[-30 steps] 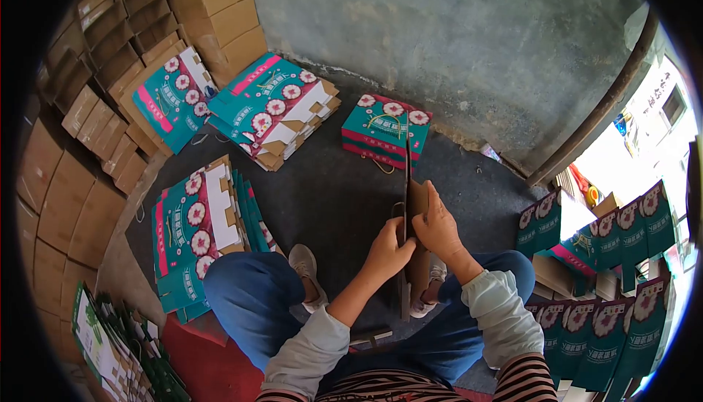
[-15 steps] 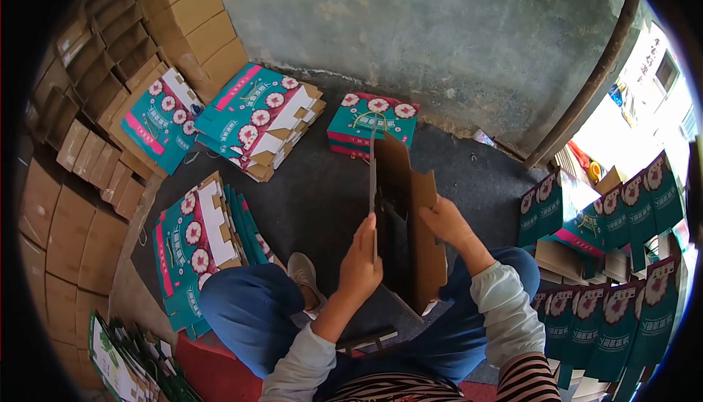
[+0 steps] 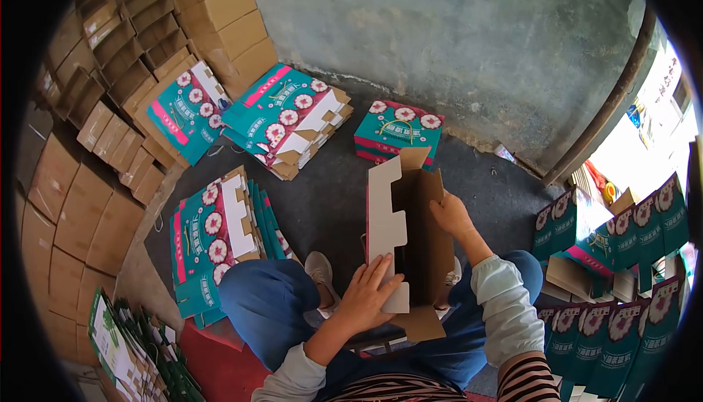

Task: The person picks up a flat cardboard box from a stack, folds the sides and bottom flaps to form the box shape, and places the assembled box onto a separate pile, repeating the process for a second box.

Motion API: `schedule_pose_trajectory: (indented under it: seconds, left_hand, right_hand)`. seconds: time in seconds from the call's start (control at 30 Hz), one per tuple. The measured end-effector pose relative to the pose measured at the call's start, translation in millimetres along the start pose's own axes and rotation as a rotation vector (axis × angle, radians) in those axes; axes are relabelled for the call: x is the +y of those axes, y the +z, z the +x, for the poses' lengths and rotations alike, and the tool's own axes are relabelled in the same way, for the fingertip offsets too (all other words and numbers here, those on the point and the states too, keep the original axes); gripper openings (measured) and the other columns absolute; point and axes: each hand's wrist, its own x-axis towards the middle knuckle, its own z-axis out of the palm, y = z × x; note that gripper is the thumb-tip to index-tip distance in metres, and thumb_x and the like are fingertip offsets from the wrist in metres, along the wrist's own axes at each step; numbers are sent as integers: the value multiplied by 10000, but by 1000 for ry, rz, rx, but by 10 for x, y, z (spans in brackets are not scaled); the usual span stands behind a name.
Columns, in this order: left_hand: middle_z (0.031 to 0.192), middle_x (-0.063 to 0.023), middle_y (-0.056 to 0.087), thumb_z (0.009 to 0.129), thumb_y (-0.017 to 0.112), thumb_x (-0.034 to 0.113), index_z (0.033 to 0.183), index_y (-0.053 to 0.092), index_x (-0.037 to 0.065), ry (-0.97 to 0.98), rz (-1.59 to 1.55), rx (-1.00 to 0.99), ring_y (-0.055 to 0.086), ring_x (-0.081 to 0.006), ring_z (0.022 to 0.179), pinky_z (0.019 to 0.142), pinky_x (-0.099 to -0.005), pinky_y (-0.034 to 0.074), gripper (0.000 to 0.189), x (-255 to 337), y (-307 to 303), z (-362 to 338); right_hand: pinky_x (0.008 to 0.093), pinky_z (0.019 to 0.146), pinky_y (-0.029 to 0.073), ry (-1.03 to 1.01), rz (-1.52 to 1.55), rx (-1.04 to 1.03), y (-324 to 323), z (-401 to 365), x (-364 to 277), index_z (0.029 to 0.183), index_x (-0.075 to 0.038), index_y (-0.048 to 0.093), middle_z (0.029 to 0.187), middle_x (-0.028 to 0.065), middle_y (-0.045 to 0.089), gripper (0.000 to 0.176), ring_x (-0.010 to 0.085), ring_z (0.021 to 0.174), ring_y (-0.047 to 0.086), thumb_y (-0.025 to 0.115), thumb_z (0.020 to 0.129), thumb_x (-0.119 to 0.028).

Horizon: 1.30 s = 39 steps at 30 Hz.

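A cardboard gift box (image 3: 430, 244) stands between my knees, its mouth facing up and its brown inside showing. Its long white notched flap (image 3: 386, 219) is folded outward along the left side. My left hand (image 3: 366, 296) lies on the near end of that flap, fingers stretched out over it. The right wall's upper edge is gripped by my right hand (image 3: 450, 215), partly hidden by the wall. Small brown end flaps stick out at the far and near ends. Just beyond stands a closed teal and pink gift box (image 3: 399, 132) with a cord handle.
Flat teal cartons lie in a near-left stack (image 3: 198, 230) and a far stack (image 3: 282, 116). Brown boxes (image 3: 95, 230) are piled along the left. Teal boxes (image 3: 597, 336) stand in rows at right. Green cartons (image 3: 121, 351) lean at lower left. A concrete wall (image 3: 454, 43) closes the back.
The box has opened wider and turned so its white flap and inside show. My left hand has moved down onto the flap; my right still grips the right wall. The camera view has shifted.
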Motion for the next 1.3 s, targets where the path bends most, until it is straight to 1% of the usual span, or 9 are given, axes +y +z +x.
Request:
schedule_pose_trajectory:
  seconds: [0.27,0.37,0.47,0.57,0.77,0.97,1.07,1.17,1.3]
  left_hand:
    - [1472,-248,229,720,727,429,1279,512,85,2,-92,-9,250,-413,1355,1081,-499,263,691,-11,-7,1]
    - [1472,-248,228,736,708,469,1288,508,87,-31,-20,-19,243,-416,1355,1076,-511,265,701,-12,77,-45]
    - [1470,-246,235,741,698,483,1287,510,91,-57,18,-17,242,-415,1353,1073,-523,261,697,9,141,-109]
    - [1463,-242,252,744,692,483,1274,522,92,-46,19,2,254,-414,1343,1070,-528,260,680,3,145,-118]
    - [1437,-239,301,736,692,483,1215,568,86,-30,17,16,288,-413,1317,1058,-518,264,634,-75,127,-88]
    - [1424,-235,327,750,675,476,1174,599,81,6,27,18,304,-404,1304,1055,-502,253,584,-91,203,-45]
    - [1418,-234,335,767,661,459,1171,604,84,-2,29,5,304,-403,1303,1060,-499,243,554,-120,162,-15]
    - [1421,-237,336,781,652,429,1184,599,85,-31,6,-9,287,-398,1322,1076,-492,228,533,-135,147,-23]
    - [1446,-240,311,795,646,392,1257,552,89,2,-18,-36,245,-379,1368,1104,-481,207,560,-277,264,-60]
  right_hand:
    - [480,861,460,-30,51,99,14,32,-30,1143,-44,530,1033,234,617,352,424,972,579,509,818,-177]
    - [459,907,447,-202,74,479,4,3,-303,1133,-52,555,1087,194,604,330,404,1033,561,515,812,-119]
    - [443,958,433,-565,-135,383,-297,77,-634,1146,-44,567,1135,146,588,369,351,1094,544,581,778,-69]
    - [427,946,445,-651,-611,-54,-292,286,-683,1144,-54,572,1180,155,557,364,353,1078,547,577,780,-45]
    - [419,899,467,-479,-422,334,-126,268,-588,1158,-57,559,1108,163,594,346,328,1031,571,574,818,-121]
    - [415,868,464,-15,106,39,-281,141,-532,1182,-26,520,1074,187,591,402,329,1029,575,568,832,-217]
    - [414,868,462,-211,19,54,-202,213,-283,1180,-37,518,1067,183,600,381,336,1014,583,544,833,-193]
    - [426,888,453,-91,58,-21,-255,199,-329,1198,-34,495,1076,192,605,390,377,1007,582,522,834,-171]
    - [422,799,476,-324,-115,213,-110,282,-35,1200,-28,477,990,198,617,354,374,912,603,495,861,-129]
